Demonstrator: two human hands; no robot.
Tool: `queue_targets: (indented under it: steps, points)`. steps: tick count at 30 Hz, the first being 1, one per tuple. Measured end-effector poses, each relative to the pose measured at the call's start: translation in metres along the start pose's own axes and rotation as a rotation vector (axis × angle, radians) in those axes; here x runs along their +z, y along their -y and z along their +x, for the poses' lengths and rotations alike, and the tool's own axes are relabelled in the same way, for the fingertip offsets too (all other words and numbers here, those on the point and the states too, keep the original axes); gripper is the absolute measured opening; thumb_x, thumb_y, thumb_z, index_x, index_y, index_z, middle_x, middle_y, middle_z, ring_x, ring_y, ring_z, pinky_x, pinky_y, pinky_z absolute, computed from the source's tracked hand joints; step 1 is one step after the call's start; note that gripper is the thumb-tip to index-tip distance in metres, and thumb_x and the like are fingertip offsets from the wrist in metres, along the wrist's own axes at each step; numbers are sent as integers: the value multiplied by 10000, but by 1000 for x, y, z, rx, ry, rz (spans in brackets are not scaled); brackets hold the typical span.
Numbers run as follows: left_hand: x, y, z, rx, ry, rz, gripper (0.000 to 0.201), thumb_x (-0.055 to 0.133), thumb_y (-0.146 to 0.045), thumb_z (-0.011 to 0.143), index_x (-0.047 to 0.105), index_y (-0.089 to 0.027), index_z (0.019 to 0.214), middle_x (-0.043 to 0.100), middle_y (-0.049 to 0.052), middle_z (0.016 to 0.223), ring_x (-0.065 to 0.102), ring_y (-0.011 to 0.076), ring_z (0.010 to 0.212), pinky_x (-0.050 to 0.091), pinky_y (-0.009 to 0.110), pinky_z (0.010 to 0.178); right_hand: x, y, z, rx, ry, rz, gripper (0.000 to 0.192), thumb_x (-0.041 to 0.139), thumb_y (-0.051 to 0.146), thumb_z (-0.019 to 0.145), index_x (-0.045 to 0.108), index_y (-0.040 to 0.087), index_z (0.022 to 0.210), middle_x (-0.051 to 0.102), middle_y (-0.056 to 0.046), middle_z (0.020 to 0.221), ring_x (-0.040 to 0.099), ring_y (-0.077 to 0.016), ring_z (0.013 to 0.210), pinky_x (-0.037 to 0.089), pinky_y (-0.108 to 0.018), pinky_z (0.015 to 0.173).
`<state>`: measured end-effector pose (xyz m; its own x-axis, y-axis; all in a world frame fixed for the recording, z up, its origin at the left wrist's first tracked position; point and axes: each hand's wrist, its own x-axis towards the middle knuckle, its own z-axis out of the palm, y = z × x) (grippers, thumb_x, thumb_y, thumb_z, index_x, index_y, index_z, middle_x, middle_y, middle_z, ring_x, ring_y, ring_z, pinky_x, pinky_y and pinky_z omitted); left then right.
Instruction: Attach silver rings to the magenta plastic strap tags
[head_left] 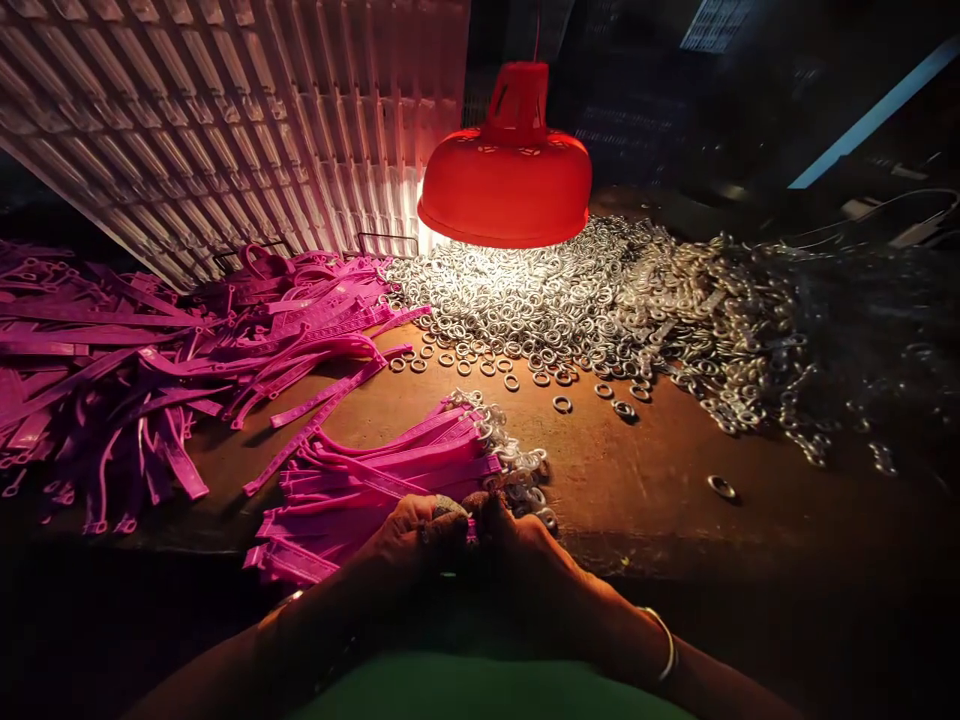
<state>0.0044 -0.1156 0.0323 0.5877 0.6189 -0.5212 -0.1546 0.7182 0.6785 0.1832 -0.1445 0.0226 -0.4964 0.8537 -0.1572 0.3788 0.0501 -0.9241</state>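
Close together at the table's front edge, my left hand (420,530) and my right hand (517,535) meet with bent fingers pressed together. A small bit of a pink strap (471,530) shows between them; the fingertips hide the rest. Just behind my hands lies a bundle of pink straps (390,465), side by side, with pale ring-shaped pieces (517,450) at their right ends. Some of these pieces sit right beside the fingers of my right hand.
A tangled heap of pink straps (150,370) covers the left side. Metal rings (517,310) pile up under a hanging red lamp (506,190). Linked metal pieces (720,320) spread to the right, and a single ring (721,487) lies nearer. A ribbed translucent panel (247,120) leans behind.
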Motion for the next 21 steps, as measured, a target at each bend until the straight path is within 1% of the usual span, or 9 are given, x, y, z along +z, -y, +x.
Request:
queue_targets:
  steps: [2,4,6,9,12,14,17,19,21]
  points:
    - [4,-2,-3,-17,-19,-3,449,746,-520,664,549,-117,682,471,-10,602,422,91,562,318,231,547,0,4,-1,16,7,-6,161,366,299,986,449,175,927,501,26,667,357,-85,550,248,-199,486]
    - [8,-3,-6,-38,-40,-22,428,748,-496,669,543,-121,685,473,-9,613,416,89,559,308,229,532,1,6,-1,-9,3,-68,96,398,236,972,453,173,925,516,27,671,376,-83,543,252,-201,489]
    - [8,-1,-6,-57,-38,-24,434,746,-493,674,508,-131,644,431,-26,583,378,73,528,273,221,501,3,6,-1,-76,-3,-219,30,441,148,927,463,164,915,534,13,697,395,-90,549,249,-215,491]
    - [0,7,0,-48,-9,29,506,754,-553,637,466,-139,599,375,-47,541,331,54,494,229,212,478,4,8,0,-151,6,-440,107,518,65,845,472,162,841,560,-16,752,431,-109,575,254,-239,499]
    - [-11,8,10,-33,-44,149,551,767,-609,573,490,-132,593,404,-37,521,357,60,489,260,209,481,-2,11,3,-240,54,-670,159,598,63,797,477,164,822,576,-19,786,441,-113,550,278,-255,503]
    - [-20,0,16,31,-128,324,513,716,-624,615,553,-138,630,480,-5,527,432,99,499,338,232,485,-10,13,7,-299,18,-871,156,610,71,794,487,159,833,578,-26,800,459,-125,559,323,-267,539]
    - [-39,-21,25,246,-289,597,413,647,-584,688,658,-185,791,648,63,690,591,197,650,478,296,585,-23,16,17,-282,-151,-1028,91,589,154,847,505,154,881,553,-17,726,457,-144,538,347,-277,541]
    - [-52,-35,33,334,-358,683,409,648,-546,690,670,-209,920,687,73,805,625,221,729,515,310,653,-31,14,27,-273,-234,-985,140,601,268,868,518,160,899,528,0,674,446,-142,518,339,-266,513]
    - [-64,-41,43,399,-437,814,458,621,-535,697,654,-209,1017,691,74,871,639,233,744,532,325,680,-42,5,38,-338,-318,-871,185,632,341,856,550,179,891,558,-6,727,502,-149,600,389,-263,580]
